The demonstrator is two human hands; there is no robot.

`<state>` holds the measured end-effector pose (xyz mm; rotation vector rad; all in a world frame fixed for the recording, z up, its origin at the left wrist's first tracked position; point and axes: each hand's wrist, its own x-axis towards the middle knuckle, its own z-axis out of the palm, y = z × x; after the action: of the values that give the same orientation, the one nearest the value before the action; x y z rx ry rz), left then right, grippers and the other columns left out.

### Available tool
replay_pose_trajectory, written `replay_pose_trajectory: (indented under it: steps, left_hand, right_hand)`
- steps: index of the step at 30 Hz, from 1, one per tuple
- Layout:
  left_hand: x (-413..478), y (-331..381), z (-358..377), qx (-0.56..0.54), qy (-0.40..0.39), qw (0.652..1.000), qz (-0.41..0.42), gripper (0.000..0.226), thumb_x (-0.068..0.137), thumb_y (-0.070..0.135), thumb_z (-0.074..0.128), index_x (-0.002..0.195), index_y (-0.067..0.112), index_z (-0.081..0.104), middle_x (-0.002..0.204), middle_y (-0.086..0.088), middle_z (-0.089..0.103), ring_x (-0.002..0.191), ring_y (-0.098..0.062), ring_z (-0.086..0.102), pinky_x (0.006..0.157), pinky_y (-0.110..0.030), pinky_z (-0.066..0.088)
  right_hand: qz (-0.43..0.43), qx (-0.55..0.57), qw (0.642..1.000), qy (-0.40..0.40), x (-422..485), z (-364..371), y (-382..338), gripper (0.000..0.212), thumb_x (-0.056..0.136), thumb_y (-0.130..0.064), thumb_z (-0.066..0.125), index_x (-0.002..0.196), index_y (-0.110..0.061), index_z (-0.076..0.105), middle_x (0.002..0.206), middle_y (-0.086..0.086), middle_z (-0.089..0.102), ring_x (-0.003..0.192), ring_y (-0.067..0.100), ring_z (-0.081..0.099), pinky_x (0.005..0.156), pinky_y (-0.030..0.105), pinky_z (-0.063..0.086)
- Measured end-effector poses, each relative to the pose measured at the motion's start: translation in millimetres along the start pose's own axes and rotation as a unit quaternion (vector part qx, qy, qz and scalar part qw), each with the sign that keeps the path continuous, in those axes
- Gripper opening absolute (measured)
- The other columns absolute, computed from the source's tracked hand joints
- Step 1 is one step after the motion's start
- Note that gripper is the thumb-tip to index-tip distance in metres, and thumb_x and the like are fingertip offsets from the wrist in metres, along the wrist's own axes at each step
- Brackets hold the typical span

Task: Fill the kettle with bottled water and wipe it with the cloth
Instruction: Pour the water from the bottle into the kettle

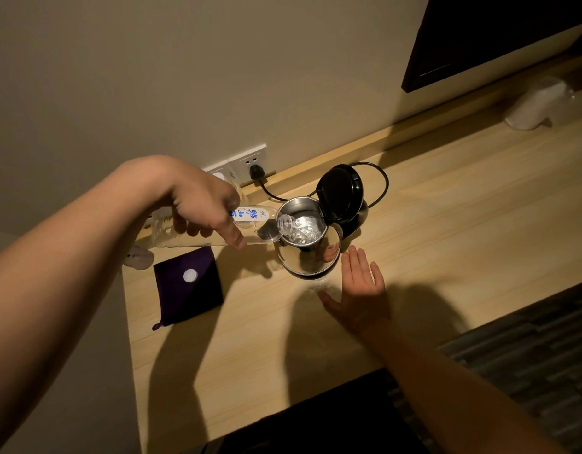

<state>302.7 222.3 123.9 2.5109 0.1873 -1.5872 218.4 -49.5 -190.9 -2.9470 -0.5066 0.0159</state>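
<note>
A steel kettle (311,262) stands on the wooden counter (447,231) with its black lid (340,193) flipped up. My left hand (204,208) grips a clear water bottle (260,221) held almost level, its open neck over the kettle's mouth; water bubbles inside the kettle. My right hand (360,285) lies flat on the counter just right of the kettle's base, fingers apart, holding nothing. A dark purple folded cloth (188,290) lies to the left of the kettle, with the white bottle cap (190,275) on top of it.
The kettle's black cord (383,183) loops behind it to a plug in the wall socket (253,162). A clear wrapped object (535,103) sits at the far right of the counter. A small white item (139,257) lies at the counter's left edge.
</note>
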Motion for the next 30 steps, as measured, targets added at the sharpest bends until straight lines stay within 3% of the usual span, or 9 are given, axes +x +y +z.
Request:
replay_pose_trajectory:
  steps: [4,12,19,23,24,25,27,28,30]
  left_hand:
    - [3,8,-3,0.021,-0.001,0.999,-0.032,0.043,0.086,0.047,0.078,0.102,0.011,0.06,0.087,-0.014,0.06,0.07,-0.026,0.055,0.06,-0.033,0.051]
    - [7,18,-4,0.031,-0.003,0.997,-0.077,0.057,0.086,0.044,0.079,0.117,0.0,0.059,0.083,-0.016,0.057,0.06,-0.026,0.05,0.05,-0.029,0.046]
    - [3,22,0,0.032,0.004,0.995,-0.094,0.059,0.088,0.041,0.078,0.124,-0.001,0.057,0.091,-0.021,0.057,0.063,-0.026,0.049,0.049,-0.029,0.042]
    - [0,38,-7,0.078,0.007,0.992,-0.101,0.056,0.092,0.037,0.076,0.123,-0.006,0.06,0.116,-0.039,0.068,0.061,-0.035,0.06,0.043,-0.029,0.05]
    - [1,43,-8,0.095,0.012,0.99,-0.1,0.053,0.092,0.036,0.075,0.119,-0.005,0.059,0.119,-0.038,0.067,0.071,-0.042,0.071,0.048,-0.036,0.059]
    - [3,48,-8,0.112,0.021,0.989,-0.096,0.05,0.092,0.036,0.075,0.115,-0.005,0.056,0.125,-0.038,0.065,0.093,-0.049,0.075,0.06,-0.045,0.063]
    - [10,56,-10,0.138,0.023,0.985,-0.097,0.053,0.094,0.035,0.074,0.118,-0.008,0.053,0.139,-0.033,0.057,0.123,-0.048,0.062,0.081,-0.045,0.06]
    - [13,61,-11,0.15,0.019,0.984,-0.095,0.051,0.093,0.035,0.074,0.123,-0.004,0.059,0.139,-0.027,0.062,0.123,-0.044,0.064,0.085,-0.04,0.058]
    - [21,67,-14,0.176,0.025,0.98,-0.089,0.037,0.087,0.037,0.079,0.113,0.012,0.069,0.119,-0.013,0.069,0.108,-0.037,0.067,0.099,-0.039,0.051]
  right_hand:
    - [-0.004,0.002,1.0,-0.002,0,-2,0,0.103,0.092,-0.081,0.046,0.152,0.001,0.05,0.163,0.022,0.045,0.151,0.036,0.047,0.118,0.051,0.042]
    - [-0.008,0.014,0.999,0.041,0,-9,-4,0.097,0.092,-0.076,0.047,0.142,0.006,0.061,0.153,0.025,0.056,0.141,0.039,0.057,0.111,0.052,0.05]
    - [-0.021,0.008,1.0,0.003,-1,-5,1,0.1,0.091,-0.074,0.057,0.15,0.006,0.051,0.16,0.025,0.047,0.15,0.038,0.048,0.117,0.053,0.041]
    - [-0.03,0.002,0.999,-0.035,1,0,5,0.103,0.092,-0.075,0.05,0.155,0.005,0.043,0.165,0.026,0.039,0.155,0.039,0.04,0.12,0.054,0.037]
    - [-0.031,0.002,0.999,-0.04,1,1,6,0.103,0.092,-0.076,0.049,0.156,0.005,0.041,0.166,0.027,0.038,0.155,0.039,0.039,0.12,0.054,0.036]
    - [-0.031,0.002,0.999,-0.043,2,2,6,0.103,0.092,-0.076,0.049,0.156,0.005,0.041,0.165,0.027,0.038,0.155,0.039,0.038,0.12,0.055,0.035]
    - [-0.03,0.003,0.999,-0.045,3,4,7,0.103,0.092,-0.076,0.049,0.156,0.005,0.041,0.165,0.027,0.039,0.155,0.039,0.039,0.12,0.055,0.035]
    - [-0.03,0.005,0.999,-0.043,3,5,7,0.103,0.092,-0.076,0.05,0.156,0.005,0.042,0.165,0.027,0.039,0.155,0.039,0.039,0.12,0.055,0.036]
    - [-0.029,0.01,0.999,-0.043,4,8,7,0.103,0.091,-0.075,0.051,0.156,0.005,0.042,0.165,0.027,0.039,0.155,0.039,0.039,0.119,0.056,0.036]
